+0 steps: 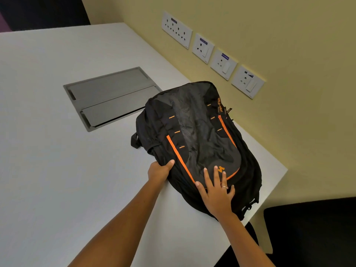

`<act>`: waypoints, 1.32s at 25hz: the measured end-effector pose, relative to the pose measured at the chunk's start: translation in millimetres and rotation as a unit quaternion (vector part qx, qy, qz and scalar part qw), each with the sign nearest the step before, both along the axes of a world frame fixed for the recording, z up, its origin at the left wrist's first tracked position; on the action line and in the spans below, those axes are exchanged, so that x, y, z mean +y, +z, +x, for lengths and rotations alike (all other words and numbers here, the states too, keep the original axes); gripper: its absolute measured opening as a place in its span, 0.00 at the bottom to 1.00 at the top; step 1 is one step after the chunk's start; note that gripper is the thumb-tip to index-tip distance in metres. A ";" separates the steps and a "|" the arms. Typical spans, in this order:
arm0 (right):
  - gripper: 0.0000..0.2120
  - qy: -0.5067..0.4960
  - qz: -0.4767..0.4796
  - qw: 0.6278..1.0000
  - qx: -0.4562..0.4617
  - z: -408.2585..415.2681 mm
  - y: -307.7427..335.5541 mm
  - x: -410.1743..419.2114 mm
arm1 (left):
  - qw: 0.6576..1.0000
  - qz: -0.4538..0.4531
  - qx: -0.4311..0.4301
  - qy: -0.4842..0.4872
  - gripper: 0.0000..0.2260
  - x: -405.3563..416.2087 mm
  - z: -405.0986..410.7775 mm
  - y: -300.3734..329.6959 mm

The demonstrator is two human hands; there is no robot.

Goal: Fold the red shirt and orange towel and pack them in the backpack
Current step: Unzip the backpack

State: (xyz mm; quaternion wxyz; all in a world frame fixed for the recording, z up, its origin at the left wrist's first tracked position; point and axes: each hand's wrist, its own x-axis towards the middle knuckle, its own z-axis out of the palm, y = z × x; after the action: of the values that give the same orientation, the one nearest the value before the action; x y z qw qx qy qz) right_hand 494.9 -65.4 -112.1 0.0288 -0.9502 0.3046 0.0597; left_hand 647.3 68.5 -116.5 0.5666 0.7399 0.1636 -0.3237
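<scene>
On the white worktop, near its right edge by the wall, lies the black backpack with orange trim, front side up. Left hand grips the bag's near left side, thumb over the fabric and the other fingers tucked out of sight underneath. Right hand lies flat on the front panel, fingers straight and spread, pressing down just by the orange logo. No red shirt, no orange towel anywhere in view, and the bag looks zipped, so my read is they're already packed inside and this is the final pat-down; I can't confirm it, though, since the contents are hidden. A grey hatch sits sunk into the worktop just behind.
</scene>
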 end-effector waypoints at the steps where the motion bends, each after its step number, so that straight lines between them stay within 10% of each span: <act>1: 0.32 0.001 0.001 1.000 0.001 0.1 -0.7 -0.4 | 1.000 0.008 -0.008 0.004 0.27 -1.0 -0.3 0.8; 14: 0.48 0.063 0.126 0.990 0.025 -2.7 6.8 75.7 | 0.997 0.038 -0.072 -0.008 0.24 85.2 0.3 22.0; 33: 0.41 0.324 0.202 0.917 0.118 -21.4 44.4 359.3 | 0.977 0.179 -0.108 0.033 0.19 424.7 -21.6 25.0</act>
State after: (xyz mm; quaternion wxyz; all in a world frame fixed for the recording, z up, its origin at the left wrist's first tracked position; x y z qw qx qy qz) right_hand 473.5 293.9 -67.7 0.1632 -0.9568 -0.0367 0.2377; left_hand 625.7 493.2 -91.6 0.4497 0.8541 0.1813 -0.1883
